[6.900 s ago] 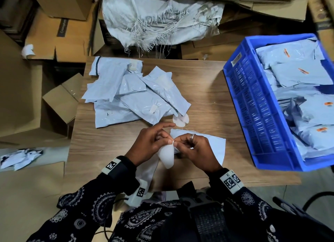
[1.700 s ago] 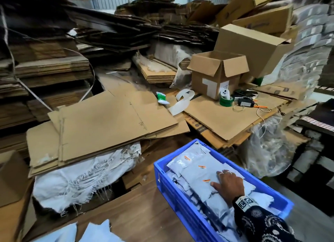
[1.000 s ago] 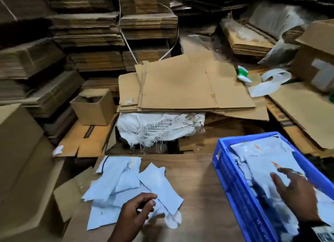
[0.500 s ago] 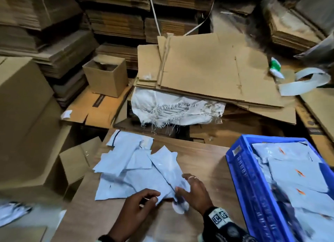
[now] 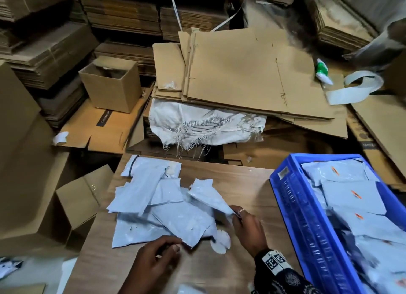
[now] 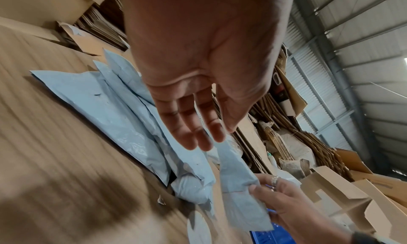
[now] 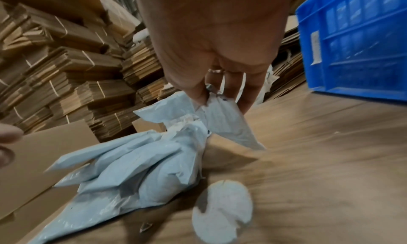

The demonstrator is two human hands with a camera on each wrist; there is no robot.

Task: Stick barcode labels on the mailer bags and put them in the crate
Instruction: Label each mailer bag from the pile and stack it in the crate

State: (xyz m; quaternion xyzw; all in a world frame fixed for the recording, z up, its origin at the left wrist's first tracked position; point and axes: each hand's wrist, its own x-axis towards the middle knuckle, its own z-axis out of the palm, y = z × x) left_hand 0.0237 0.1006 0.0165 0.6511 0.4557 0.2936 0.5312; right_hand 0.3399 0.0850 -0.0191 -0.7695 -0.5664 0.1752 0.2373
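Pale grey-blue mailer bags (image 5: 153, 203) are heaped on the left half of a wood-grain bench (image 5: 241, 188), the pile reaching from the far left edge toward the near edge. One mailer bag (image 5: 211, 197) at the right side of the pile is pinched by its corner between thumb and fingers of the right hand (image 5: 248, 230), and it is lifted off the bench surface, as is seen in the right wrist view (image 7: 222, 119). A ring is worn on that hand. The left hand (image 5: 153, 260) is held just above the near edge of the pile with fingers loosely extended and nothing gripped; in the left wrist view its fingertips (image 6: 198, 136) are seen close to the raised bag, though contact cannot be made out. A small white oval of backing paper (image 5: 220, 241) lies on the bench between the two hands, against the pile's near right corner. A blue crate (image 5: 307, 223) is set at the right edge of the bench, and labelled mailer bags (image 5: 351, 197) with small orange marks are stacked inside it. Flattened cardboard sheets (image 5: 241, 74) and a frayed white sack (image 5: 197, 126) are piled beyond the far edge, and an open carton (image 5: 109, 82) stands to the far left.
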